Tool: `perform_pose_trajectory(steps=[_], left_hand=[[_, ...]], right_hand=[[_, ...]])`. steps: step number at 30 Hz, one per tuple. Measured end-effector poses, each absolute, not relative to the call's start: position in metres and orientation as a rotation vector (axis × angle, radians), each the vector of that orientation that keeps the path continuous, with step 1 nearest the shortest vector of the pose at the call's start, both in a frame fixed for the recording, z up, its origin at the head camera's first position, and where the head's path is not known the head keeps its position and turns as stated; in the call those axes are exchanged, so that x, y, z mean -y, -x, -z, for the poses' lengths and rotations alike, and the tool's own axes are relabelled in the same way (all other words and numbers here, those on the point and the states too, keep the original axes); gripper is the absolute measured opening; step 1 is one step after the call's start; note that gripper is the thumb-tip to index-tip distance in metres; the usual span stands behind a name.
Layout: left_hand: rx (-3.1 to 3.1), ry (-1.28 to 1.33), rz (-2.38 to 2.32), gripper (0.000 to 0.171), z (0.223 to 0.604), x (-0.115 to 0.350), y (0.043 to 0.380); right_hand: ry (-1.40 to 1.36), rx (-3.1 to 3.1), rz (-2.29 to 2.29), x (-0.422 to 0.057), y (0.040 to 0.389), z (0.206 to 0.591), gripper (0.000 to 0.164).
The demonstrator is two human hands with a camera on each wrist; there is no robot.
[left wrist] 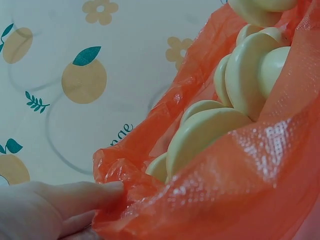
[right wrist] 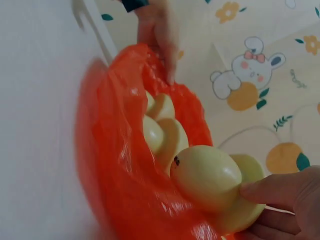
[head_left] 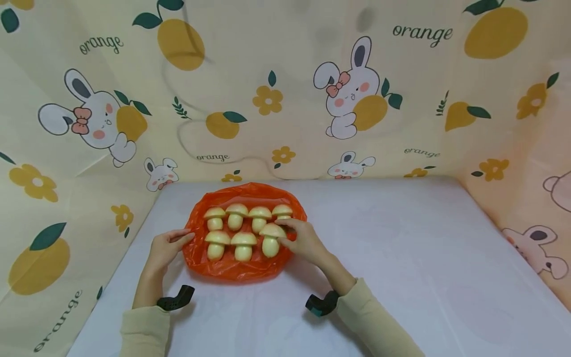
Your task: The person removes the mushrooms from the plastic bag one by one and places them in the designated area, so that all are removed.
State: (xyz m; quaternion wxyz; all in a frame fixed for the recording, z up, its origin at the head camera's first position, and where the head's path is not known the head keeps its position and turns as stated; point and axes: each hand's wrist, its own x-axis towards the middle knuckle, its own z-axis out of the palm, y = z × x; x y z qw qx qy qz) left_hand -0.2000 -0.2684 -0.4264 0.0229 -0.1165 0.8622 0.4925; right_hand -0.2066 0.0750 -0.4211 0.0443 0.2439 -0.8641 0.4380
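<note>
An orange-red plastic bag point(head_left: 241, 274) lies with its mouth spread wide on the table. Inside it stand several pale yellow mushrooms point(head_left: 243, 240) with smooth caps, in two rows. My left hand point(head_left: 162, 250) pinches the bag's left rim between thumb and fingers; the left wrist view shows the film bunched at the fingertips. At the bag's right side, my right hand point(head_left: 309, 242) grips the front-right mushroom point(head_left: 270, 244) by its cap. That mushroom point(right wrist: 206, 175) shows its rounded stem, with a small dark spot, in the right wrist view.
The white table point(head_left: 392, 258) stretches to the right of the bag. A printed cloth point(head_left: 285, 89) with rabbits and oranges hangs behind and at both sides. Each wrist carries a black camera mount, such as the left mount point(head_left: 177, 298).
</note>
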Motion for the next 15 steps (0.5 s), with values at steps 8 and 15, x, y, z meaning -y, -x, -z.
perform_pose_trajectory(steps=[8, 15], left_hand=[[-2.652, 0.372, -1.488, 0.050, 0.428, 0.270, 0.199], [-2.642, 0.375, -1.491, 0.051, 0.431, 0.269, 0.201]], right_hand=[[-0.799, 2.618, -1.477, -0.095, 0.218, 0.419, 0.036], [-0.826, 2.545, -1.589, -0.118, 0.228, 0.415, 0.038]])
